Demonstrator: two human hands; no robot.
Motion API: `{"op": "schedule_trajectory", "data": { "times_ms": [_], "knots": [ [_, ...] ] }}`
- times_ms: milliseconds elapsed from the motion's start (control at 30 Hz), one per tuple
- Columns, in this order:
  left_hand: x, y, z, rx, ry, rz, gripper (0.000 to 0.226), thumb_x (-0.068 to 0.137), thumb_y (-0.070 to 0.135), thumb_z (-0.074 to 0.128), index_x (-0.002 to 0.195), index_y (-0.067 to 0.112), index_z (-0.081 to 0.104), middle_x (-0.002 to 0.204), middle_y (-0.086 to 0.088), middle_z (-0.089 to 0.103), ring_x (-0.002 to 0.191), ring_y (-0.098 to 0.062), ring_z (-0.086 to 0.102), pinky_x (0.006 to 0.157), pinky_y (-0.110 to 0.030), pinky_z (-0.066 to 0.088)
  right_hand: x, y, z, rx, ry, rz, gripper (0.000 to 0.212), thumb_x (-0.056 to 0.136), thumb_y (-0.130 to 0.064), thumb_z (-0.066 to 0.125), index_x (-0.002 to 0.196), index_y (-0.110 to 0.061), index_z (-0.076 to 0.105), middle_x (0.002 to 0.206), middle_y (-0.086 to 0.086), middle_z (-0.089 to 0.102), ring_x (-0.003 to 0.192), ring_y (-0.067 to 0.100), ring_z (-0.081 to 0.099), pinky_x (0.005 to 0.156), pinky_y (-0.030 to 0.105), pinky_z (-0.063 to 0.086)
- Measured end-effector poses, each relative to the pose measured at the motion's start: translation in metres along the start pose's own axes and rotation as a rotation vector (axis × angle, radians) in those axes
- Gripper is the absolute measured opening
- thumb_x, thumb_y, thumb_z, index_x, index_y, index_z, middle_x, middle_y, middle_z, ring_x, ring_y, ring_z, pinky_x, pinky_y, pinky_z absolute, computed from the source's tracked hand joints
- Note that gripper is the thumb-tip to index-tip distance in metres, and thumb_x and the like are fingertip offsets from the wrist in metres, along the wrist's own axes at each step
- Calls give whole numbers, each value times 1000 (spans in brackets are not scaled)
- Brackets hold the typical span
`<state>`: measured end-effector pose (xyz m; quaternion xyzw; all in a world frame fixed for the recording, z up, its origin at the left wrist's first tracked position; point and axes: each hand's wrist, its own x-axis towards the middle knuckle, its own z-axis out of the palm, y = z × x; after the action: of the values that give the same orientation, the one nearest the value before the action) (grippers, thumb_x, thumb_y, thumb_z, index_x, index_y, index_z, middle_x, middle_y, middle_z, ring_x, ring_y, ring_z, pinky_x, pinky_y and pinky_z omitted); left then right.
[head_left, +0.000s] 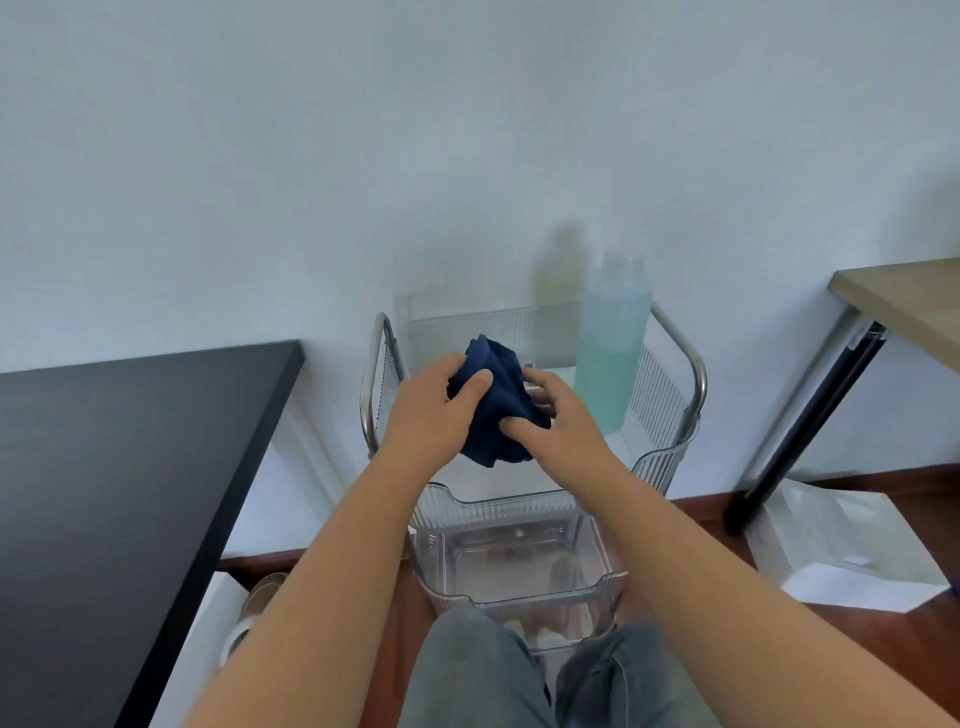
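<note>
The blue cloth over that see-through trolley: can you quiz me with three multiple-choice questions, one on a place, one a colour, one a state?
1. Where does the bottle stand? A) on the floor B) in the trolley's top tray, right side C) in a hand
2. What colour is the cloth? A) dark blue B) red C) yellow
3. How is the cloth held? A) lying loose B) by one hand C) bunched between left hand and right hand
Answers: B, it stands by the right rail; A, navy fabric shows; C, both thumbs press it.
</note>
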<state>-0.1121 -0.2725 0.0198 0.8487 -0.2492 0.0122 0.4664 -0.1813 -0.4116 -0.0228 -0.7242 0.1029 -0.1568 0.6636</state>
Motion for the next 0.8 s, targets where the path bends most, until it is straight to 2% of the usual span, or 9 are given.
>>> {"op": "schedule_trajectory", "data": {
  "times_ms": [67, 167, 267, 367, 433, 533, 667, 733, 800],
  "knots": [
    [4, 7, -6, -9, -59, 37, 14, 99, 33, 52, 89, 28, 60, 79, 7, 65, 73, -11, 58, 64, -27, 46, -2, -7, -4, -17, 4, -23, 64, 76, -27, 68, 125, -54, 40, 124, -15, 53, 116, 7, 47, 69, 16, 52],
    [9, 16, -19, 118, -216, 151, 16, 101, 31, 47, 91, 25, 59, 80, 4, 64, 76, -18, 58, 68, -35, 45, 5, -25, -16, -81, -76, -110, 70, 77, -34, 65, 128, -69, 32, 140, -20, 38, 129, 7, 32, 96, 27, 38],
    [16, 30, -34, 330, -323, 265, 17, 102, 28, 45, 93, 21, 59, 84, 2, 60, 81, -17, 55, 73, -35, 42, 19, -46, -30, -152, -219, -174, 57, 83, -30, 62, 127, -63, 46, 145, -23, 39, 131, -7, 32, 102, 24, 37],
    [22, 44, -56, 480, -245, 356, 16, 98, 29, 53, 105, 22, 66, 90, 4, 62, 87, -15, 57, 81, -34, 44, 33, -59, -37, -329, -211, -237, 41, 82, -23, 70, 114, -48, 65, 138, -21, 51, 127, -7, 43, 108, 26, 34],
    [20, 53, -73, 387, -174, 353, 9, 92, 28, 62, 98, 30, 68, 87, 10, 67, 82, -9, 60, 74, -28, 47, 38, -63, -34, -364, -162, -260, 28, 78, -24, 75, 98, -44, 71, 116, -27, 63, 112, -13, 51, 102, 23, 39],
    [15, 61, -88, 384, -86, 339, 7, 90, 28, 65, 86, 34, 65, 84, 13, 69, 74, -5, 60, 70, -29, 49, 37, -67, -20, -428, -81, -297, 21, 81, -23, 68, 92, -41, 72, 93, -26, 69, 92, -4, 61, 83, 20, 46],
    [6, 62, -97, 441, 60, 355, 5, 94, 25, 61, 90, 27, 64, 94, 14, 65, 85, -8, 60, 79, -33, 50, 32, -64, 0, -551, -33, -433, 23, 92, -25, 52, 101, -31, 72, 95, -9, 66, 87, 10, 59, 76, 26, 46],
    [2, 63, -102, 409, 118, 373, 5, 95, 21, 59, 93, 22, 64, 97, 8, 63, 92, -11, 60, 83, -34, 49, 30, -61, 5, -555, -28, -460, 25, 95, -27, 50, 108, -31, 71, 98, -9, 60, 88, 8, 57, 74, 21, 41],
    [-2, 66, -110, 390, 157, 359, 6, 96, 20, 55, 94, 21, 60, 94, 6, 64, 87, -14, 59, 80, -37, 50, 26, -59, 6, -557, -46, -467, 29, 94, -21, 52, 116, -34, 68, 100, -9, 58, 83, 7, 57, 73, 16, 41]
  ]
}}
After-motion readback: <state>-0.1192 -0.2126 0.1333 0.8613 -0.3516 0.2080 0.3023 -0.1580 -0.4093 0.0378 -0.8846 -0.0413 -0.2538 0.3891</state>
